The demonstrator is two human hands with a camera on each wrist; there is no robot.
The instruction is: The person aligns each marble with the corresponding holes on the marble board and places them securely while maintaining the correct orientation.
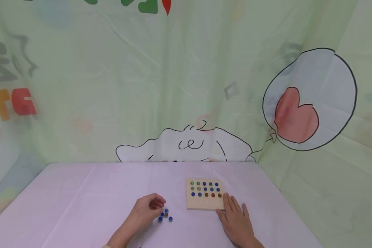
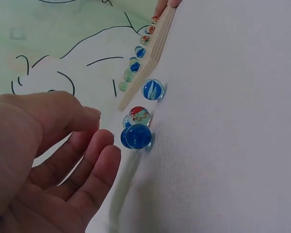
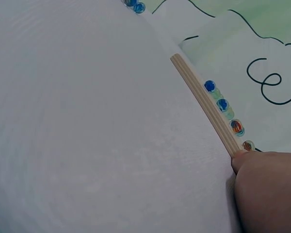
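Note:
A pale wooden board (image 1: 201,205) lies on the table, with three rows of green, blue and brownish-red marbles (image 1: 212,189) set in it and a bare strip along its near side. My right hand (image 1: 237,220) rests at its near right corner, fingers extended along the right side and thumb touching the front edge (image 3: 203,107). Left of the board sits a loose cluster of several glass marbles (image 1: 162,214), mostly blue, one with red (image 2: 139,115). Just beside them is my left hand (image 1: 145,210), fingers loosely bent, thumb apart from the fingertips, nothing visible between them.
A pale pinkish cloth covers the table (image 1: 90,203). Behind it hangs a light green curtain (image 1: 111,86) with a line-drawn animal and a balloon (image 1: 334,103) printed on it. One blue marble (image 2: 153,90) lies slightly apart from the cluster, toward the board.

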